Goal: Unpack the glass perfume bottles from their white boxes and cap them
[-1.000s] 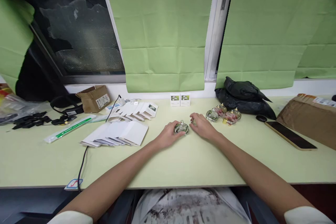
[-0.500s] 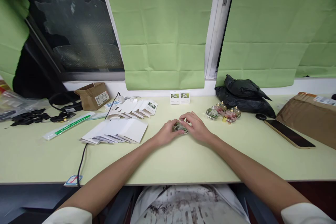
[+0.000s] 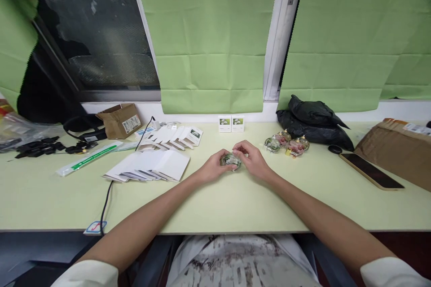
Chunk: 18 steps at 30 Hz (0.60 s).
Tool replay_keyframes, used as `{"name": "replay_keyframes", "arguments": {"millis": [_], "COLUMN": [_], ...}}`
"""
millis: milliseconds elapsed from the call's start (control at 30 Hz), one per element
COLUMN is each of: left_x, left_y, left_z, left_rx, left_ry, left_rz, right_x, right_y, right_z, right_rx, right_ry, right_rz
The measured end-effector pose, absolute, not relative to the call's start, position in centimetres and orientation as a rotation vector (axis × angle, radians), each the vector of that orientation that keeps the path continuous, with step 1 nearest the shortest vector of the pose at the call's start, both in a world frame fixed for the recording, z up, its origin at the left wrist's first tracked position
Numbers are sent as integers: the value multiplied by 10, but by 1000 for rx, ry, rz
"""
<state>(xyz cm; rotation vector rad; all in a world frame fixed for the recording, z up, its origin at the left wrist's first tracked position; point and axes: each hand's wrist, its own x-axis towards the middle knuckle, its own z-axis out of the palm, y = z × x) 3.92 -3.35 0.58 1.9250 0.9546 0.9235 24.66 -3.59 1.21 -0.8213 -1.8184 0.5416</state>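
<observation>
A small round glass bottle (image 3: 230, 160) with green inside sits between both my hands at the middle of the pale green table (image 3: 215, 206). My left hand (image 3: 214, 168) curls round its left side. Against the bottle's top and right side, my right hand (image 3: 252, 158) has its fingers bent and pinched. A cluster of similar glass bottles (image 3: 287, 142), green and pink, stands to the right, apart from my hands. Two small white boxes (image 3: 230, 123) stand upright by the wall behind.
Flat white box blanks (image 3: 150, 165) fan out at left, more (image 3: 175, 136) behind them. A black cable (image 3: 107, 197) runs off the front edge. A phone (image 3: 370, 171), a brown parcel (image 3: 393, 150) and a black bag (image 3: 313, 121) lie at right; a small carton (image 3: 120, 120) at back left.
My right hand has moved left from beside the bottle cluster onto the bottle that my left hand holds. Both hands now close round it, slightly nearer the wall.
</observation>
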Motion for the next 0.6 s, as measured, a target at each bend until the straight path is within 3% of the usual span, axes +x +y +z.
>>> {"name": "replay_keyframes", "arguments": {"millis": [267,600], "left_x": [36,35], "left_y": [-30,-31], "left_z": [8,9], "left_rx": [1559,1538], "left_ry": [823,862], "left_rz": [1051,1067], "right_x": [255,258], "right_y": [-33,-39], "right_z": [11,12], "right_rx": [-912,-880], "right_ry": [-1857,-2050], "right_rz": [543,329]}}
